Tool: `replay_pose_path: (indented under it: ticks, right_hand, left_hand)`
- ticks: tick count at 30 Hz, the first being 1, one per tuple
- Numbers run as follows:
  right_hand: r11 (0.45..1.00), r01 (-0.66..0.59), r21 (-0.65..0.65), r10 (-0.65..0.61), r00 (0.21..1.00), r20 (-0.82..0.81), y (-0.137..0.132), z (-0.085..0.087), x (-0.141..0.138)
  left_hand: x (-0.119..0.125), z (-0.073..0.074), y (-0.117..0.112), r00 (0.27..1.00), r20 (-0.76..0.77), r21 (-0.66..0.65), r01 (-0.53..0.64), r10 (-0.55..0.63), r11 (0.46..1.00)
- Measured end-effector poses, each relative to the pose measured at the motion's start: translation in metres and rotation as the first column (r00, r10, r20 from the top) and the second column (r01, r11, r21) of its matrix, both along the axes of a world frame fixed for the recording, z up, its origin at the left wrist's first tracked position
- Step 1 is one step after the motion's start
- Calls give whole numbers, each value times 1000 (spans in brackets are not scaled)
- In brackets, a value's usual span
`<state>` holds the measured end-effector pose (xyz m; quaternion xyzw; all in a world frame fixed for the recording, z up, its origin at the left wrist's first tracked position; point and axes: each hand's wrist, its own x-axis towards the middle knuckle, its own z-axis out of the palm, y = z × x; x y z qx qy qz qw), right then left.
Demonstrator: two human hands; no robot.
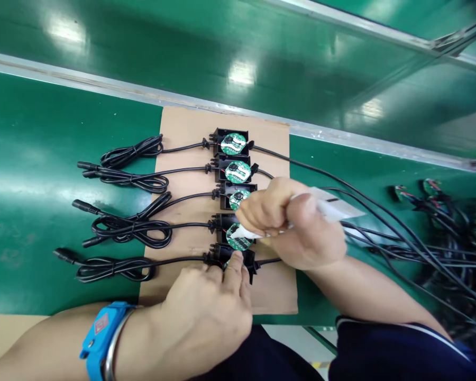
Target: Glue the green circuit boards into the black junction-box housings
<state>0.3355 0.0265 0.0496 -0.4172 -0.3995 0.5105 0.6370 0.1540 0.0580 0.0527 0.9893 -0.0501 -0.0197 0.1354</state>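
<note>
Several open black adapter housings with round green circuit boards lie in a column on a brown cardboard sheet (pixel 182 132). My right hand (pixel 289 225) is closed round a white squeeze tube (pixel 333 207), its tip over the fourth housing's board (pixel 236 238). My left hand (pixel 210 312) rests on the nearest housing (pixel 232 256), fingers curled and pressing it down, covering most of it. The top two housings (pixel 230 143) (pixel 235 170) lie uncovered. The third board (pixel 238 199) is partly hidden by my right knuckles.
Coiled black cables (pixel 130 227) run left from each housing over the green belt (pixel 43 159). More cables and loose boards pile up at the right (pixel 440 222). A metal rail (pixel 103 87) borders the belt behind. A blue wrist strap (pixel 103 333) is on my left wrist.
</note>
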Motion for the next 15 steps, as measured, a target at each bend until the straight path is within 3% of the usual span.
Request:
replay_pose_path:
  ticks: [5, 11, 15]
  right_hand:
    - [999, 7, 38, -10, 995, 95, 3, -11, -5]
    - [999, 28, 35, -33, 989, 147, -7, -4, 0]
    - [999, 36, 8, -37, 988, 148, -17, 0, 0]
  left_hand:
    - [4, -2, 2, 999, -35, 13, -14, 15, 1000]
    - [5, -9, -2, 989, 84, 12, -123, 121, 992]
    - [6, -10, -2, 987, 104, 8, -122, 121, 992]
